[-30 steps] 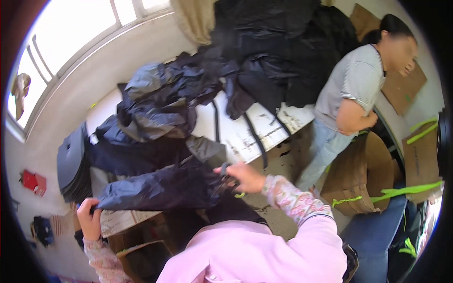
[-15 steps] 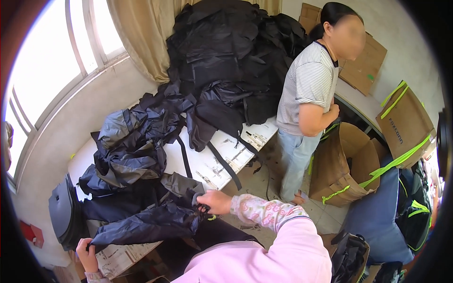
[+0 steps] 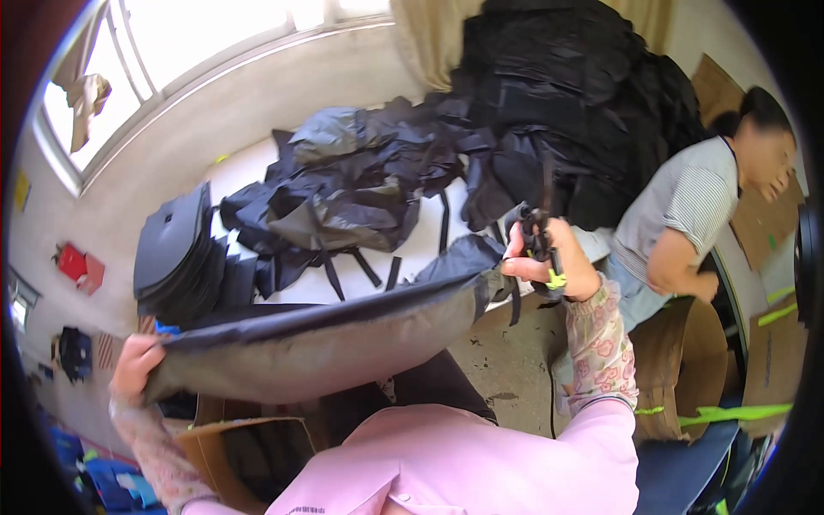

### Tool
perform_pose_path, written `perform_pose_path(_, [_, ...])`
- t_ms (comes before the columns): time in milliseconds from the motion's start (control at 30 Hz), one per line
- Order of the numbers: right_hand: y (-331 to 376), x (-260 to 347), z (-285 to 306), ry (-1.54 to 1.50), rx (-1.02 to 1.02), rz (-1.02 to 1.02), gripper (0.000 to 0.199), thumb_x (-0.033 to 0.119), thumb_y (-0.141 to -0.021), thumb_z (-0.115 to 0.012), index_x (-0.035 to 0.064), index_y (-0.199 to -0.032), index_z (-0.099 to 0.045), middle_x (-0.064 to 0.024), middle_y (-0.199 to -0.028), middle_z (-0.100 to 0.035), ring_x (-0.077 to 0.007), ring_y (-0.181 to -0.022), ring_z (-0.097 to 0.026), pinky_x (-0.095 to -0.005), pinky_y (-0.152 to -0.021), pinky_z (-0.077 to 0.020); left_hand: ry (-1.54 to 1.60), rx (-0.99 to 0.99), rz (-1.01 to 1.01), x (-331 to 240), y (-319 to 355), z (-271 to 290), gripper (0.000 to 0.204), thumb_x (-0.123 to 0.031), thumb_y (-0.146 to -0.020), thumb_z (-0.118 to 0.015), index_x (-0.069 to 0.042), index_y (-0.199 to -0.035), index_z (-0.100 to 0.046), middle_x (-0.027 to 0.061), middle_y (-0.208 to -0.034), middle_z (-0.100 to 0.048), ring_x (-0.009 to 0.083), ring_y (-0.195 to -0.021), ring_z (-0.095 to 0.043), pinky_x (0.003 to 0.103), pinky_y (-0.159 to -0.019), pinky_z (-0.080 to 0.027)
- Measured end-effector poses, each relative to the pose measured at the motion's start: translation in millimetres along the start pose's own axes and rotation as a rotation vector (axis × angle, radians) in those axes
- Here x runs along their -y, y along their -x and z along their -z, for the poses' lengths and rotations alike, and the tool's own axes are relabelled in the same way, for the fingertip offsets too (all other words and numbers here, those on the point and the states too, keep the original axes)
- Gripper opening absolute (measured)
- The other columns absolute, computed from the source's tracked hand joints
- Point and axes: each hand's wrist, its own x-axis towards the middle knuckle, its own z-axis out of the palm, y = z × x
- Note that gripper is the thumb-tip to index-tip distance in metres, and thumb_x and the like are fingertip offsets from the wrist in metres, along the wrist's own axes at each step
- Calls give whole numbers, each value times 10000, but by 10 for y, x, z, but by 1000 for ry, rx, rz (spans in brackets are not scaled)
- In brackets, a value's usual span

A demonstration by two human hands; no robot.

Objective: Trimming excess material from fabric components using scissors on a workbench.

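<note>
A long piece of dark grey and black bag fabric point(image 3: 318, 348) is stretched across in front of me, over my lap. My left hand point(image 3: 137, 367) is closed on its left end. At the other end, raised higher, my right hand point(image 3: 558, 262) grips the fabric's edge together with a bunch of black straps and fittings point(image 3: 534, 236). A small bright green piece point(image 3: 556, 273) shows at that hand. Exactly how the straps join the fabric is hidden by the fingers.
Beyond the fabric, a white table point(image 3: 429, 230) carries loose dark fabric pieces point(image 3: 360, 184) and a stack of black panels point(image 3: 172, 249). A large black heap point(image 3: 566, 94) rises behind. A person point(image 3: 678, 202) stands at right by a carton point(image 3: 678, 365); another carton point(image 3: 206, 442) sits below my left side.
My view has turned left. Both hands have lifted the fabric off the table's near edge, and it is now stretched out toward me. The other person leans further forward.
</note>
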Motion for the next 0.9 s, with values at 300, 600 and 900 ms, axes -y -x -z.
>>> perform_pose_path(300, [-187, -1388, -572, 100, -13, -245, 331, 168, -739, -851, 14, -886, -596, -1, -740, -600, -68, -652, -529, -243, -605, -464, -144, -80, -505, 246, -1419, -1694, 336, -207, -846, -729, -12, -1103, -636, 142, -1096, -638, 301, -1030, -612, 375, -903, -481])
perform_pose_path(600, [-33, -1116, -532, 144, 53, -267, 277, 114, -770, -814, 32, -867, -567, 22, -715, -554, -52, -627, -492, -224, -588, -417, 223, 264, -572, -560, -1784, -3193, 364, -273, -837, -748, -36, -1082, -618, 117, -946, -600, 261, -873, -587, 345, -780, -480])
perform_pose_path(900, [39, -1017, -549, 203, 133, -284, 315, 124, -752, -833, 14, -886, -569, 0, -725, -573, -73, -654, -499, -256, -599, -430, 354, 270, -611, -797, -1762, -3534, 378, -257, -791, -788, -32, -1029, -599, 105, -913, -579, 241, -848, -562, 339, -764, -470])
